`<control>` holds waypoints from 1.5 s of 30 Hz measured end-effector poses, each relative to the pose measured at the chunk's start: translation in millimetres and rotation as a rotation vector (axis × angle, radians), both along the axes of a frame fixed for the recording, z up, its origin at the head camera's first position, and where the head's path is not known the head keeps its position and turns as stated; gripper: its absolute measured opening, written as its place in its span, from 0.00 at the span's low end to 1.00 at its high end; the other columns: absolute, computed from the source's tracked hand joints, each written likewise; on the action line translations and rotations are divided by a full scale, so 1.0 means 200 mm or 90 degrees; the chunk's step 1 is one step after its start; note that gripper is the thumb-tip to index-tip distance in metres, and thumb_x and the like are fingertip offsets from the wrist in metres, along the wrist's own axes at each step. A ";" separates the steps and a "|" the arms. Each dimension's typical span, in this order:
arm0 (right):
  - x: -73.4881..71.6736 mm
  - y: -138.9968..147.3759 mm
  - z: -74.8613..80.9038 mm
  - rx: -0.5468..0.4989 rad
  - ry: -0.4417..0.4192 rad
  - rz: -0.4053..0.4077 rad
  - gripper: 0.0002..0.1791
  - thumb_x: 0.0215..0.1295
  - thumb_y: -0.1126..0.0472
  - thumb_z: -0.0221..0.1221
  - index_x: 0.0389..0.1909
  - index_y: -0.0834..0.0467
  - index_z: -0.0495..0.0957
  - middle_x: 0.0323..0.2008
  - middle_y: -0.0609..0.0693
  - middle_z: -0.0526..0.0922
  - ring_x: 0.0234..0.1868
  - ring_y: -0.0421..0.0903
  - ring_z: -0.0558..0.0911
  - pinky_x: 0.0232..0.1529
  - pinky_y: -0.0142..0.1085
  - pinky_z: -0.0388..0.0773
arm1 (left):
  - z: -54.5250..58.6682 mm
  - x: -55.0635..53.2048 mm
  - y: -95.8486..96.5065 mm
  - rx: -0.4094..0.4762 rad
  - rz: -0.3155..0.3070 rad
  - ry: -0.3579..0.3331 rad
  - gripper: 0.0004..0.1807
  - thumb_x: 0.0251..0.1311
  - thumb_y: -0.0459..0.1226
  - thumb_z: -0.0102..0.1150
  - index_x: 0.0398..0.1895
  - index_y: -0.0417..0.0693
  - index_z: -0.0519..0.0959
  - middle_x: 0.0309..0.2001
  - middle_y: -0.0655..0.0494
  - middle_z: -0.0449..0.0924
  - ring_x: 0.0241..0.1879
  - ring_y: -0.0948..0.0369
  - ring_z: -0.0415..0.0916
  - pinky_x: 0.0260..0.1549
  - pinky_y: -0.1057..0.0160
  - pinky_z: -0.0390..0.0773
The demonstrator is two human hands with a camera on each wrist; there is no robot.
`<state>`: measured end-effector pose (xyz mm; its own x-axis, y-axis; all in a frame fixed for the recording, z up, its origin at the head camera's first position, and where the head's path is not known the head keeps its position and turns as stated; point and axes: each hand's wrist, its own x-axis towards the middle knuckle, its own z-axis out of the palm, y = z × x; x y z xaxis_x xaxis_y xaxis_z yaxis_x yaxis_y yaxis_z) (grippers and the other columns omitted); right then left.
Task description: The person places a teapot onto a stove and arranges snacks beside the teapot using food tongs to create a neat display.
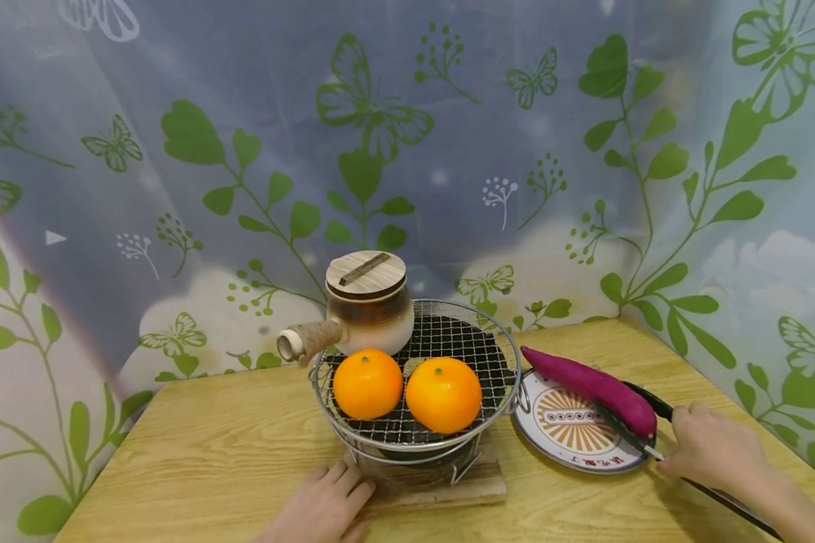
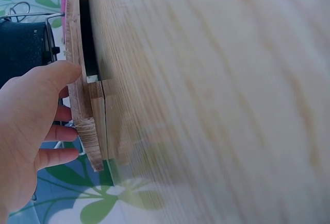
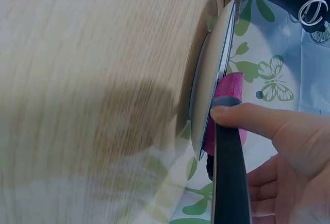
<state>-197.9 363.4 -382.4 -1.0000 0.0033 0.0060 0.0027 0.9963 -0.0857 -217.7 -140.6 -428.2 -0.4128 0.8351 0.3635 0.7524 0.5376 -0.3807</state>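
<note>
A purple sweet potato lies slantwise across a round white plate with an orange sunburst print. My right hand holds a pair of black tongs, whose arms lie on either side of the sweet potato's near end. In the right wrist view, the thumb presses the black tong handle. My left hand rests at the front left corner of a wooden board under a round wire-mesh grill. The left wrist view shows its thumb against the board's edge, fingers loosely bent.
Two oranges sit side by side on the front of the mesh. Behind them stands a small lidded pot, its rope-wrapped handle pointing left beyond the grill rim. A printed curtain hangs behind the wooden table.
</note>
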 end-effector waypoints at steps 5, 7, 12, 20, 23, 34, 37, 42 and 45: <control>0.00 -0.02 0.01 -0.019 -0.026 -0.009 0.38 0.36 0.37 0.69 0.32 0.68 0.71 0.27 0.55 0.70 0.23 0.47 0.70 0.18 0.44 0.67 | 0.01 0.00 0.00 -0.011 0.006 -0.014 0.19 0.48 0.53 0.61 0.38 0.51 0.76 0.34 0.57 0.73 0.33 0.59 0.71 0.25 0.64 0.70; 0.00 -0.03 0.01 -0.020 -0.020 -0.010 0.38 0.36 0.37 0.68 0.31 0.67 0.71 0.27 0.56 0.69 0.22 0.48 0.70 0.18 0.44 0.67 | 0.01 0.00 0.00 -0.014 0.009 -0.018 0.19 0.49 0.53 0.61 0.38 0.51 0.76 0.34 0.57 0.73 0.33 0.59 0.71 0.24 0.64 0.70; 0.01 -0.04 0.01 -0.024 0.001 -0.011 0.34 0.38 0.39 0.67 0.29 0.66 0.69 0.26 0.56 0.69 0.22 0.48 0.69 0.17 0.45 0.67 | 0.01 0.00 0.00 -0.018 0.012 -0.020 0.19 0.49 0.53 0.60 0.38 0.51 0.76 0.34 0.57 0.73 0.33 0.59 0.71 0.24 0.64 0.69; 0.01 -0.02 -0.02 -0.016 0.001 -0.011 0.38 0.38 0.37 0.67 0.32 0.69 0.71 0.27 0.55 0.70 0.23 0.47 0.72 0.18 0.44 0.67 | 0.00 0.01 0.00 -0.022 0.012 -0.015 0.19 0.49 0.53 0.60 0.38 0.52 0.76 0.33 0.57 0.72 0.32 0.60 0.70 0.23 0.65 0.68; 0.00 0.00 -0.04 -0.008 -0.003 -0.015 0.40 0.37 0.35 0.67 0.34 0.69 0.71 0.27 0.54 0.70 0.24 0.47 0.72 0.18 0.43 0.68 | 0.00 0.01 0.00 -0.027 0.018 -0.025 0.18 0.50 0.53 0.59 0.38 0.52 0.76 0.33 0.57 0.72 0.32 0.60 0.70 0.23 0.66 0.67; 0.01 -0.02 -0.04 0.009 0.028 -0.017 0.42 0.36 0.37 0.68 0.36 0.72 0.71 0.27 0.54 0.71 0.23 0.48 0.73 0.17 0.44 0.67 | 0.00 0.01 0.00 -0.013 0.010 -0.014 0.18 0.49 0.53 0.60 0.37 0.52 0.76 0.32 0.57 0.72 0.31 0.60 0.69 0.22 0.66 0.67; 0.01 -0.02 -0.03 0.010 0.031 -0.020 0.39 0.36 0.38 0.69 0.33 0.70 0.71 0.26 0.54 0.71 0.23 0.48 0.72 0.16 0.44 0.67 | 0.00 0.00 0.00 -0.009 0.011 -0.010 0.18 0.49 0.53 0.60 0.37 0.52 0.76 0.32 0.57 0.72 0.31 0.60 0.69 0.22 0.66 0.67; 0.00 -0.03 -0.02 0.002 0.013 -0.027 0.36 0.36 0.40 0.69 0.31 0.68 0.70 0.26 0.55 0.70 0.23 0.49 0.71 0.17 0.45 0.67 | 0.00 0.00 0.00 -0.008 0.014 -0.009 0.18 0.49 0.53 0.60 0.37 0.52 0.76 0.33 0.57 0.72 0.32 0.60 0.69 0.22 0.66 0.67; -0.01 -0.02 -0.01 -0.012 0.004 -0.027 0.36 0.36 0.40 0.69 0.30 0.68 0.69 0.26 0.56 0.69 0.23 0.51 0.71 0.18 0.46 0.67 | 0.00 0.00 0.00 -0.009 0.014 -0.012 0.18 0.49 0.53 0.60 0.37 0.52 0.76 0.32 0.58 0.72 0.31 0.60 0.69 0.22 0.66 0.66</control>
<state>-199.5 358.4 -384.8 -0.9989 0.0465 0.0111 0.0451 0.9935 -0.1045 -217.3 -139.6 -428.5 -0.4385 0.8305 0.3434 0.7474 0.5492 -0.3739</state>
